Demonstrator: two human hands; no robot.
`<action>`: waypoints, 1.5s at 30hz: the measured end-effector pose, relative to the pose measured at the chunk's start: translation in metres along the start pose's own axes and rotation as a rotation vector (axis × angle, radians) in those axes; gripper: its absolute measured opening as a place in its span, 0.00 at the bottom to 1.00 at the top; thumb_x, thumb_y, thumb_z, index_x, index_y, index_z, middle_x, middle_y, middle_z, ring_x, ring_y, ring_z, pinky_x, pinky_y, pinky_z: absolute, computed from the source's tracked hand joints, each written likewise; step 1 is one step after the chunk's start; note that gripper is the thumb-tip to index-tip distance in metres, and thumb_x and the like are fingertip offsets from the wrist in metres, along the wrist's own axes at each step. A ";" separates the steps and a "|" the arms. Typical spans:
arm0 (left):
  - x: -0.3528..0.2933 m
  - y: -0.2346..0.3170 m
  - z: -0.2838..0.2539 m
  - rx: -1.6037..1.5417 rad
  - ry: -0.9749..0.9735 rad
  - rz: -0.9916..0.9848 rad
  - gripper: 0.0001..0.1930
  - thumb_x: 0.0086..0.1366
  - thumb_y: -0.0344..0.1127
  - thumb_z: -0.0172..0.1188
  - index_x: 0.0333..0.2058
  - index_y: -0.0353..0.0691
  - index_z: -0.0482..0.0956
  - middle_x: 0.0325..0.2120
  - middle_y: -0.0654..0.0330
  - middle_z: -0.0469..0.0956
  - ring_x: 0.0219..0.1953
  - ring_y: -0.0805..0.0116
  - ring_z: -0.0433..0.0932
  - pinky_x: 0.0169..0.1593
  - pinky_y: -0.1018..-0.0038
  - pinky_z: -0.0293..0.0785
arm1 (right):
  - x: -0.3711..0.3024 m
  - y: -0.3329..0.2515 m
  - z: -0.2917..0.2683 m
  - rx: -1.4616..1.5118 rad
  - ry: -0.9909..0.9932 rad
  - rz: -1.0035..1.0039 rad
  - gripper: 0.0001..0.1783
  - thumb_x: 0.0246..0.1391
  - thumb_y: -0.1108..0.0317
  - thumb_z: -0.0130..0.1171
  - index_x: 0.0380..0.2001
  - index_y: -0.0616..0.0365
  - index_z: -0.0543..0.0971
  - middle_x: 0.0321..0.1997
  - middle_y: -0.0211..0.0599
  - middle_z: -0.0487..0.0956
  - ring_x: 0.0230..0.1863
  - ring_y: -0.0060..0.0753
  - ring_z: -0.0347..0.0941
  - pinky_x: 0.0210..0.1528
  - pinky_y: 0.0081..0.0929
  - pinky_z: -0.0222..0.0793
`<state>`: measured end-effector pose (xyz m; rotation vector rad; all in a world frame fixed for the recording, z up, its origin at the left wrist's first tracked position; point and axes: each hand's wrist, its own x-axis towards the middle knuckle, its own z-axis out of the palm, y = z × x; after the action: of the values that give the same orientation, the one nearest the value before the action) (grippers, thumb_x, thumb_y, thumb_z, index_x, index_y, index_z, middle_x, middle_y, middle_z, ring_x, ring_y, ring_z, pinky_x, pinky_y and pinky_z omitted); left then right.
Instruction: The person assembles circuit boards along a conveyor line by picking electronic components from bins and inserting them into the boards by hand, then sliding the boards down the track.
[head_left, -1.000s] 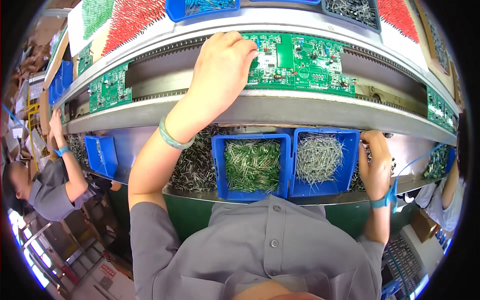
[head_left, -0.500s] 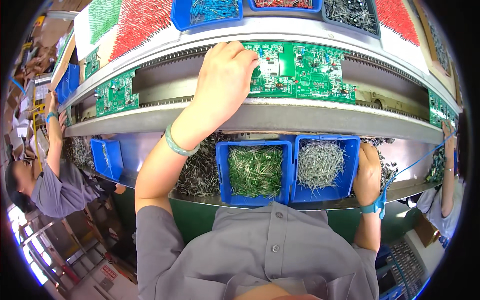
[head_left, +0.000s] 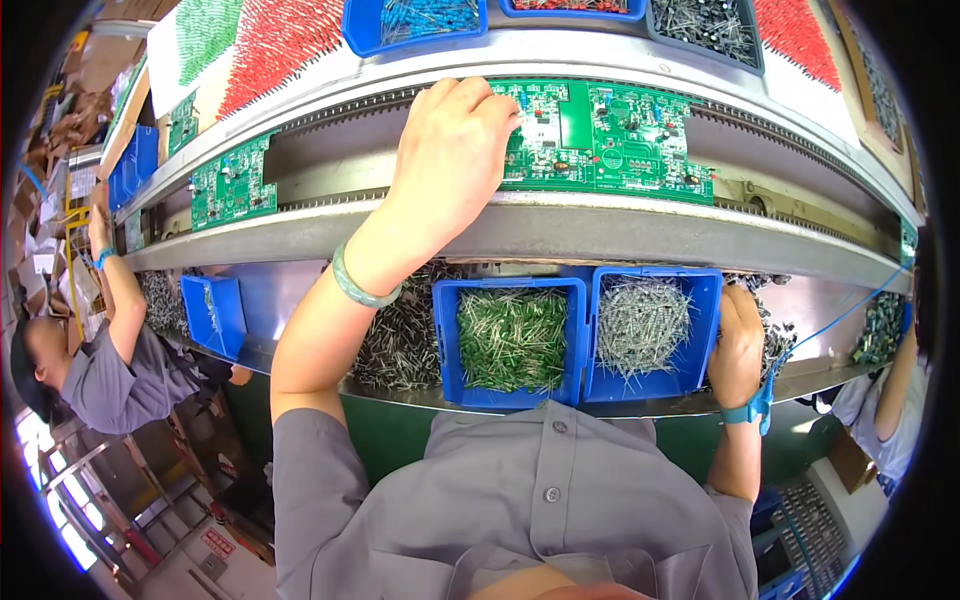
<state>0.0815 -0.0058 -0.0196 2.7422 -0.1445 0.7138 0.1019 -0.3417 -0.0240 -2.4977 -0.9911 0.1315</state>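
My left hand reaches over the rail line, its fingers bent and pressed together at the left part of a green circuit board. What the fingertips hold, if anything, is hidden behind the hand. My right hand rests low beside the right wall of a blue bin of pale grey leaded parts, its fingers curled down by a pile of small dark parts. Its fingertips are out of sight. Left of that bin stands another blue bin, of green leaded parts.
Loose black leaded parts lie left of the bins. Beyond the rail stand bins of blue parts, red parts and dark capacitors. Another circuit board sits further left. Co-workers flank me; a blue cord runs from my right wrist.
My two hands stay nearly in place. The left co-worker's arm has shifted slightly; at far right, the other co-worker's hand has left the rail and the board there is mostly out of view.
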 end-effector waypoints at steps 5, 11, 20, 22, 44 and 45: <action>0.003 0.001 0.000 0.007 -0.022 -0.017 0.04 0.54 0.27 0.62 0.28 0.34 0.79 0.25 0.54 0.74 0.31 0.54 0.74 0.38 0.65 0.70 | -0.002 0.002 -0.001 0.014 -0.013 0.043 0.08 0.40 0.85 0.49 0.28 0.66 0.70 0.29 0.50 0.70 0.32 0.56 0.66 0.34 0.42 0.63; 0.007 0.000 0.003 0.005 -0.054 -0.039 0.06 0.55 0.30 0.62 0.28 0.33 0.79 0.25 0.53 0.76 0.31 0.53 0.75 0.38 0.63 0.71 | -0.002 0.002 0.000 0.039 0.020 0.078 0.08 0.42 0.84 0.50 0.30 0.67 0.72 0.26 0.49 0.70 0.29 0.56 0.66 0.31 0.39 0.62; 0.012 0.000 0.001 -0.023 -0.117 -0.046 0.07 0.56 0.32 0.62 0.27 0.32 0.79 0.24 0.53 0.75 0.31 0.53 0.75 0.37 0.64 0.71 | -0.003 0.005 -0.002 0.045 0.035 0.016 0.07 0.43 0.84 0.51 0.29 0.68 0.74 0.28 0.46 0.72 0.30 0.49 0.70 0.32 0.34 0.65; 0.012 -0.001 0.002 -0.026 -0.116 -0.041 0.07 0.56 0.32 0.62 0.27 0.32 0.79 0.24 0.53 0.75 0.31 0.53 0.75 0.37 0.64 0.71 | -0.003 0.004 -0.002 0.052 0.054 0.051 0.07 0.44 0.85 0.51 0.30 0.68 0.73 0.28 0.46 0.72 0.30 0.49 0.70 0.33 0.33 0.66; 0.014 -0.001 0.001 -0.070 -0.185 -0.111 0.06 0.51 0.35 0.64 0.22 0.40 0.78 0.24 0.61 0.76 0.34 0.60 0.75 0.42 0.64 0.64 | 0.015 0.004 -0.044 0.175 0.122 0.088 0.08 0.46 0.83 0.59 0.32 0.65 0.78 0.31 0.43 0.79 0.31 0.36 0.75 0.35 0.25 0.70; 0.015 -0.001 0.001 -0.073 -0.193 -0.137 0.06 0.50 0.35 0.64 0.22 0.40 0.78 0.24 0.61 0.76 0.34 0.61 0.75 0.42 0.64 0.64 | 0.024 0.001 -0.051 0.198 0.138 0.054 0.08 0.46 0.83 0.58 0.33 0.65 0.79 0.32 0.43 0.79 0.33 0.37 0.75 0.38 0.25 0.70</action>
<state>0.0952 -0.0050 -0.0136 2.7147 -0.0235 0.3999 0.1327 -0.3449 0.0228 -2.3189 -0.8133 0.0688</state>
